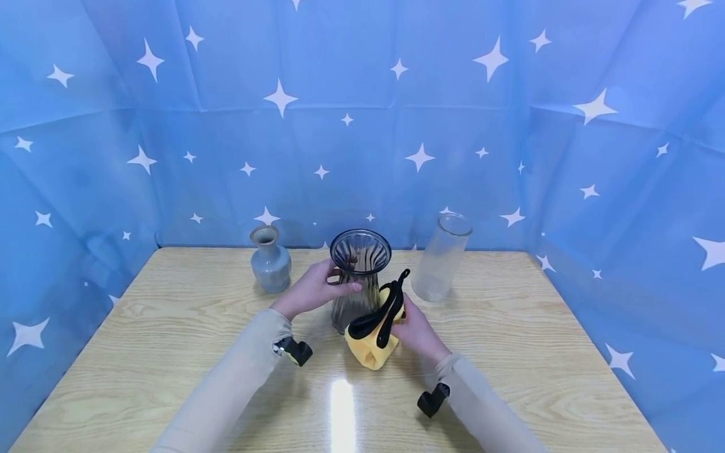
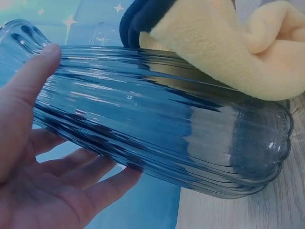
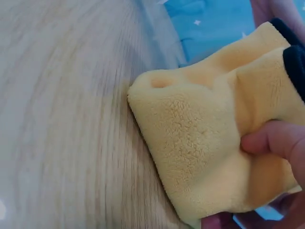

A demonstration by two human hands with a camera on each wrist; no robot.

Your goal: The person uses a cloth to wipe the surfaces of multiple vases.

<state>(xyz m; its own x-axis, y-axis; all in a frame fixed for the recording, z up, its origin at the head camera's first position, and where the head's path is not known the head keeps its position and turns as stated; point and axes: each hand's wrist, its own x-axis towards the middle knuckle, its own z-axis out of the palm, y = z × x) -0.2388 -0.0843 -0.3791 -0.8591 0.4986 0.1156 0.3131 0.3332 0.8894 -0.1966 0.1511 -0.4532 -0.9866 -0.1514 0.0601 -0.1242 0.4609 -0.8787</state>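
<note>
A smoky ribbed glass vase [image 1: 355, 302] with a flared rim stands at the middle of the table. My left hand [image 1: 320, 288] grips it just below the neck, thumb in front and fingers round the far side, as the left wrist view shows on the vase [image 2: 157, 124]. My right hand [image 1: 418, 330] holds a folded yellow cloth [image 1: 370, 349] with black edging, pinched between thumb and fingers. The fluffy cloth [image 3: 190, 143] lies against the vase's right side, low down, its bottom close over the table.
A small grey-blue ceramic vase [image 1: 270, 264] stands at the back left. Behind my right hand is a tall clear glass cylinder vase [image 1: 442, 261]. Blue star-patterned curtains [image 1: 362, 138] close off the wooden table [image 1: 187, 327] at the back and sides.
</note>
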